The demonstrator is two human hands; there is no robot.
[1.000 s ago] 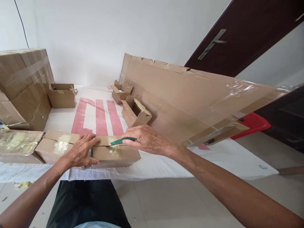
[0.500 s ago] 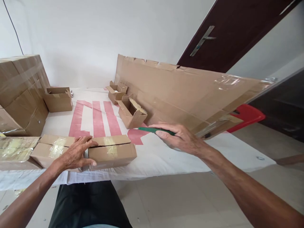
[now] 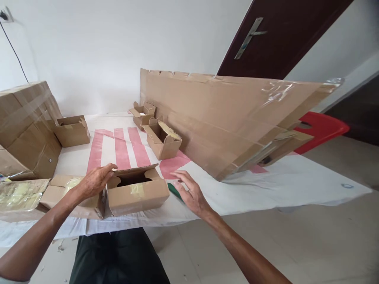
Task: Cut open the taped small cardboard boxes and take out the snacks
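Observation:
A small cardboard box (image 3: 139, 197) with tape on its front stands at the table's near edge. Its top flap (image 3: 136, 173) is raised at the back, and the inside looks dark. Fingertips of my left hand (image 3: 96, 183) are closed at the flap's left corner. My right hand (image 3: 192, 195) hovers just right of the box, fingers apart and holding nothing. Under its fingers a green utility knife (image 3: 176, 191) lies on the cloth, partly hidden by the hand. A second taped box (image 3: 60, 193) sits below my left wrist.
Another taped box (image 3: 20, 195) and a large carton (image 3: 26, 130) stand left. Small open boxes (image 3: 72, 132), (image 3: 162, 140) sit farther back. A big cardboard sheet (image 3: 219, 114) leans at the right, near a red chair (image 3: 322, 130). White cloth (image 3: 296, 181) covers the table.
My right hand has moved left and down and let go of the green utility knife, now on the cloth. The near box's top has opened, with its flap raised at my left hand.

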